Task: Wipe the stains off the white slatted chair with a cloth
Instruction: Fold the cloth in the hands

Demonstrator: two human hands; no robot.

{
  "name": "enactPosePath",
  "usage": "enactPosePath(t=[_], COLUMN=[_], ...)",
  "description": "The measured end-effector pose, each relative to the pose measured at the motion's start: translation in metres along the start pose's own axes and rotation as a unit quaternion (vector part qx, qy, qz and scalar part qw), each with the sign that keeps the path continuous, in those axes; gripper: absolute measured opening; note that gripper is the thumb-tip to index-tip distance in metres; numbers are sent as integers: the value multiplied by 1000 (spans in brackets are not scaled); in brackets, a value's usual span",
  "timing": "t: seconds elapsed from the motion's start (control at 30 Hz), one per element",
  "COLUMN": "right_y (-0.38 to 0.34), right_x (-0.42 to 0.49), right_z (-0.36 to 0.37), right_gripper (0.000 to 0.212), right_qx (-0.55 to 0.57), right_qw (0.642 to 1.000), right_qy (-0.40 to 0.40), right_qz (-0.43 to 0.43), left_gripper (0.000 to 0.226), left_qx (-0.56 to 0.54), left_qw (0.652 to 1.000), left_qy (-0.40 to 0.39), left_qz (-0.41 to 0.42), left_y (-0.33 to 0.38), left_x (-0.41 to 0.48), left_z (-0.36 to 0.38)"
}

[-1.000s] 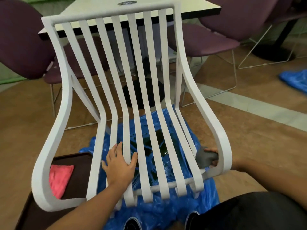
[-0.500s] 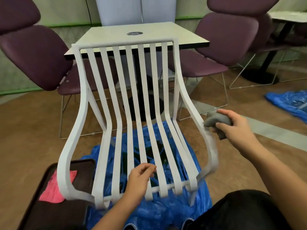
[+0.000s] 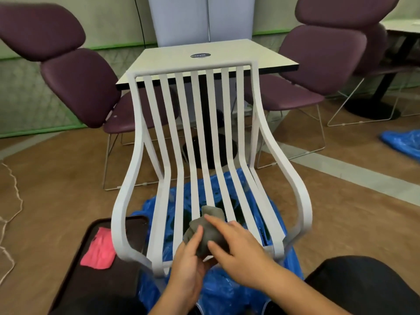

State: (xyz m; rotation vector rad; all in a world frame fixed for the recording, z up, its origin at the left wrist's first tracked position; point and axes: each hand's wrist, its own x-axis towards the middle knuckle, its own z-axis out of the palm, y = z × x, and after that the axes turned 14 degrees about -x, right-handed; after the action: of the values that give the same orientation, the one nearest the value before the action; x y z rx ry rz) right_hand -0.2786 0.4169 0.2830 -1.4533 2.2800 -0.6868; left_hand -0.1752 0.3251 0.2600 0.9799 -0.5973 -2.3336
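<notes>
White slatted chair stands mid-room facing the person, its feet on a crumpled blue plastic sheet spread over the brown floor. Seat and back are one run of long slats that bend at the seat and rise to a top rail; curved side frames form the arms. Grey cloth is bunched into a wad, held low over the front end of the middle seat slats, between both hands. Left hand comes up from below, fingers curled under the wad and the thumb lying across its near side: a closed grip on the cloth. Right hand reaches in from the right, with the forefinger laid along the top of the wad and the thumb pressed into its lower edge, so it pinches the same cloth. Cannot tell whether the cloth touches the slats or is held just above them. Left of the chair, on the floor, is a dark tray with a pink cloth lying flat in it; the chair's left arm crosses in front of the tray. Behind the chair is a pale square table with a round black label near its middle. Purple padded chairs on wire legs stand on either side, one left and one right. More blue plastic lies at the far right edge. The person's dark-clad knee shows at the lower right.
</notes>
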Motion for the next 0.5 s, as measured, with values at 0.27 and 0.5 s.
enactPosePath(t=[0.27,0.5], right_y=[25,14], right_x=[14,8], right_z=[28,32], right_gripper=[35,47], right_qx=[299,619], right_qw=[945,731], right_qy=[31,-84], right_qz=[131,274], left_gripper=[20,51], left_qx=[283,669], left_qw=[937,670], left_qy=[-78,-157], left_qz=[189,281], left_y=[1,-1], left_x=[0,6], left_z=[-19,-46])
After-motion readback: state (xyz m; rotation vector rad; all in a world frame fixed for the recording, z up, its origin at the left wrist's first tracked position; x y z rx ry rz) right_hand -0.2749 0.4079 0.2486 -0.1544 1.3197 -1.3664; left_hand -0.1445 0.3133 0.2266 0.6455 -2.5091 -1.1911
